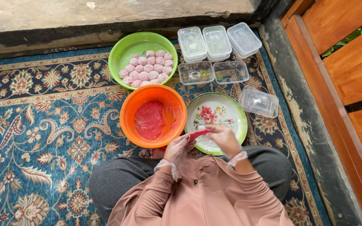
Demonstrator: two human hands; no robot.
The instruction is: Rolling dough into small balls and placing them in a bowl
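Your left hand (180, 148) and right hand (224, 139), both in thin clear gloves, pinch a flattened piece of pink dough (199, 134) between them, just above the near rim of the flowered plate (231, 108). It looks soft, light and sticky, so support it from underneath at the edges. Beyond your left hand sits the orange bowl (127, 112) of dough, and beyond that the green bowl (118, 56) of balls.

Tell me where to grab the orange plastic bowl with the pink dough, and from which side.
Take the orange plastic bowl by its rim, on the left edge, coming from the open carpet side. The rim is bare and raised; the round green plastic bowl of pink dough balls crowds the far side, the flowered round plate the right, and both gloved hands work at the near-right edge.
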